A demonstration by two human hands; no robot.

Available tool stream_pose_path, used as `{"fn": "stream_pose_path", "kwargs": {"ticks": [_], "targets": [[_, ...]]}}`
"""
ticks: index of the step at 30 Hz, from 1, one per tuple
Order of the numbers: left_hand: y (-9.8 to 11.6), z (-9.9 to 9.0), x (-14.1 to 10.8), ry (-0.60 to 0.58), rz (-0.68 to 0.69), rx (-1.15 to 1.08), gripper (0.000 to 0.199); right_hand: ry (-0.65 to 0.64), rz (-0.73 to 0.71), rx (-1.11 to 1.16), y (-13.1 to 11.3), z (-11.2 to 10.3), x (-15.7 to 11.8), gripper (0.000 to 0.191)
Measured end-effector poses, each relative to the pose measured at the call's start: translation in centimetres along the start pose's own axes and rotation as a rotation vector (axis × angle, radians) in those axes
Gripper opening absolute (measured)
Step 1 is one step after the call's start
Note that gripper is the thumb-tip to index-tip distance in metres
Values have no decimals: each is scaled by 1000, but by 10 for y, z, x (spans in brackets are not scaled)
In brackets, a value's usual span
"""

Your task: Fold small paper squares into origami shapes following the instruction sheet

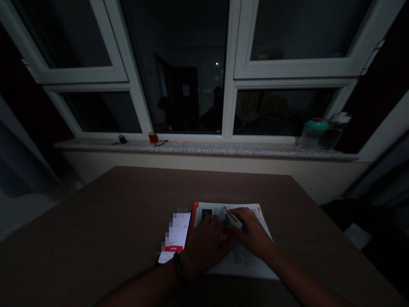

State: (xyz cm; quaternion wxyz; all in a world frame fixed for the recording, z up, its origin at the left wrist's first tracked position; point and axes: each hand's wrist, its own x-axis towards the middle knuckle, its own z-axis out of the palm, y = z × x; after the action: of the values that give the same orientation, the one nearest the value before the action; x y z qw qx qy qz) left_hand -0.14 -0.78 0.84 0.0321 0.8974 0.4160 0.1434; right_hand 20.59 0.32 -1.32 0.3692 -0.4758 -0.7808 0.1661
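Note:
An open-faced printed booklet [238, 261] with an orange left edge lies on the table under both hands. My left hand [206, 238], a dark band on its wrist, rests on the page with fingers stretched out and thumb apart. Something red [226, 235] shows between its fingers and thumb; its kind is too dark to make out. From the right, my right hand [251, 228] pinches a small piece of paper with a coloured print [232, 218], tilted up from the page. A lit phone [179, 232] lies just left of the booklet.
The brown table [96, 221] ends before a granite windowsill [204, 148]. On the sill stand a teal-lidded bottle [313, 132], another clear bottle [335, 130], a small red jar [153, 137] and a small dark bottle [122, 138]. The room is dim.

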Motion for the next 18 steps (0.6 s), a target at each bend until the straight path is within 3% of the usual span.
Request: {"fn": "stream_pose_path", "kwargs": {"ticks": [9, 18], "targets": [[3, -5, 1, 23, -5, -41, 37, -50, -74, 133, -3, -3, -3, 44], [-2, 5, -2, 74, 21, -218, 76, -54, -35, 119, -4, -3, -4, 47]]}}
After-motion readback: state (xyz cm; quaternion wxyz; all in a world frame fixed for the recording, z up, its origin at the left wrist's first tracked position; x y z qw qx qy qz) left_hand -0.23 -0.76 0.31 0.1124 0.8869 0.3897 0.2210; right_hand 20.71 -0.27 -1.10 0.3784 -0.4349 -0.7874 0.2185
